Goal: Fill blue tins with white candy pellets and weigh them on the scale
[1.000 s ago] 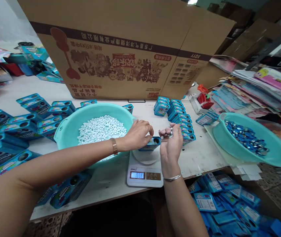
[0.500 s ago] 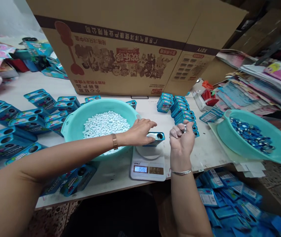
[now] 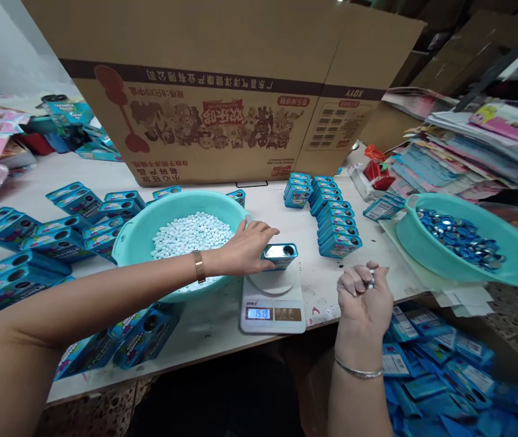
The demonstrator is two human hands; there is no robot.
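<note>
A blue candy tin [image 3: 279,256] with a shiny top and dark round hole stands upright on the white digital scale [image 3: 252,331]. My left hand [image 3: 250,246] is at the tin's left end, fingers spread, thumb tip at the front edge. Whether it touches the tin is hard to tell. On the scale the display seems to read 151.9. Away to the right, my right hand [image 3: 363,294] is closed, palm up, with small white candies [image 3: 370,278] showing between thumb and fingers. A turquoise basin [image 3: 125,240] of white candies sits left of the scale, partly behind my left forearm.
Blue tins [image 3: 338,233] line up right of the scale; more tins [image 3: 61,243] stand at left. A large cardboard box [image 3: 222,36] rises behind. Another turquoise basin [image 3: 423,243] holds round blue lids [image 3: 463,243]. Below it lies a heap of blue packs [image 3: 436,376].
My right hand has moved right and down, away from the scale, still closed. My left hand has drawn slightly left along the tin. The scale reading dropped from about 153.3. The view has shifted.
</note>
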